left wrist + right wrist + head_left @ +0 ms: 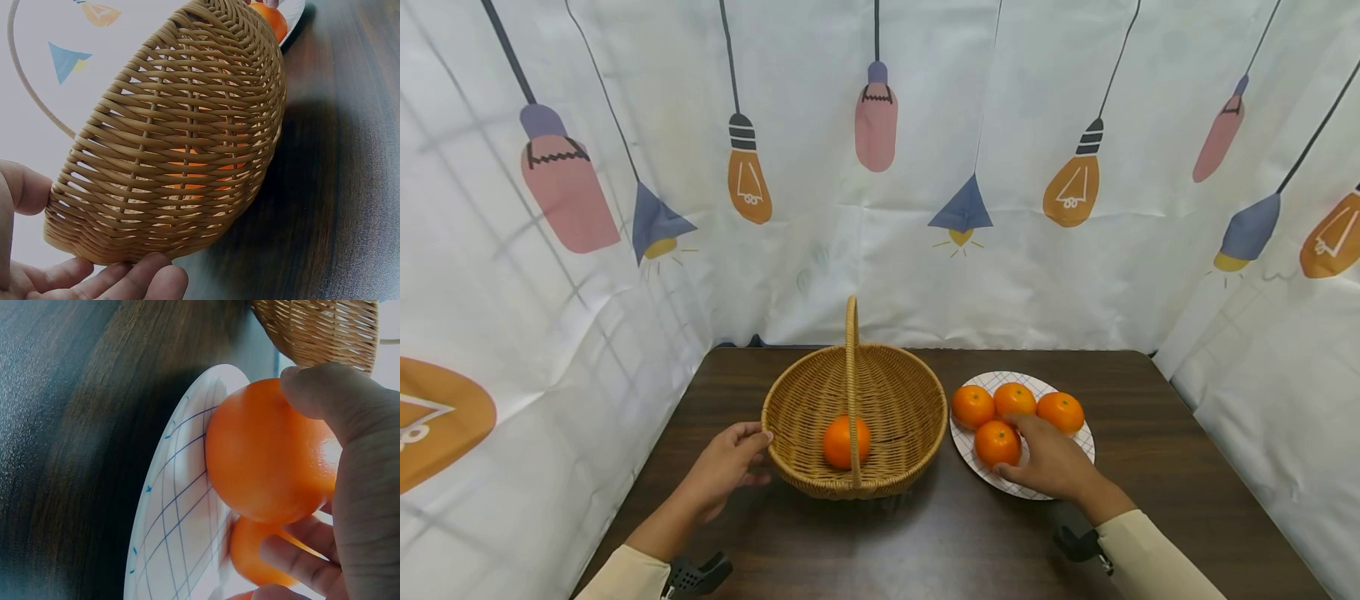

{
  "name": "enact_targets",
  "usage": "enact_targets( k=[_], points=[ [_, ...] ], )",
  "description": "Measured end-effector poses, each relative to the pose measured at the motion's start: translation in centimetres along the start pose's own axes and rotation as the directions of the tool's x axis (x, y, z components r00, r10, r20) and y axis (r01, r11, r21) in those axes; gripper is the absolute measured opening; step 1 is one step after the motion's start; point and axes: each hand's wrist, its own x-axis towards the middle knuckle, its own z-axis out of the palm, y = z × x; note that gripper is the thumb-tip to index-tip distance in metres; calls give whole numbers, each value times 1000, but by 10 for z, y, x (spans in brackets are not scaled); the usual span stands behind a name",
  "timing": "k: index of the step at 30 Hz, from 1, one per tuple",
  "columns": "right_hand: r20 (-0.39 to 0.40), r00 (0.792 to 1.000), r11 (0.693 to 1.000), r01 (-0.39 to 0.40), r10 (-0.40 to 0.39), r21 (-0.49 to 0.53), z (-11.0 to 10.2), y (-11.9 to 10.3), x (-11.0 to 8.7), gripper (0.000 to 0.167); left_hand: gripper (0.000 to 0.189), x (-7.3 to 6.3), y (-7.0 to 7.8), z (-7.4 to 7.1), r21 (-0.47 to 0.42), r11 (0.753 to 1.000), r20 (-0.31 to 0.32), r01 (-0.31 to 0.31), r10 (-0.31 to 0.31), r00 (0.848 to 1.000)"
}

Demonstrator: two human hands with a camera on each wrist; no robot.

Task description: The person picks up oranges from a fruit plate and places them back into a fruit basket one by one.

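A wicker basket [898, 400] with a tall hoop handle stands on the table, and one orange [837, 442] lies inside it. My left hand [730, 462] holds the basket's left rim, thumb at the edge and fingers curled under the outer wall in the left wrist view. To the right, several oranges sit on a white plate [1030, 492] with a blue line grid. My right hand [1052, 454] grips the nearest orange [269, 453], its thumb on one side and its fingers reaching round behind. That orange is still at the plate, beside another orange [253, 550].
The dark wooden table [925, 550] is bordered at the back and sides by a white curtain [865, 258] printed with lamps. Basket and plate stand close together. On the plate, more oranges [1060, 412] lie behind my right hand.
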Motion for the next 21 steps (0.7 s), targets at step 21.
enact_targets(
  k=[21],
  points=[
    [-17,1000,1000,-2,3,16,4,2,0,76,60,2,-4,0,-15,1000,8,-1,1,1000]
  ],
)
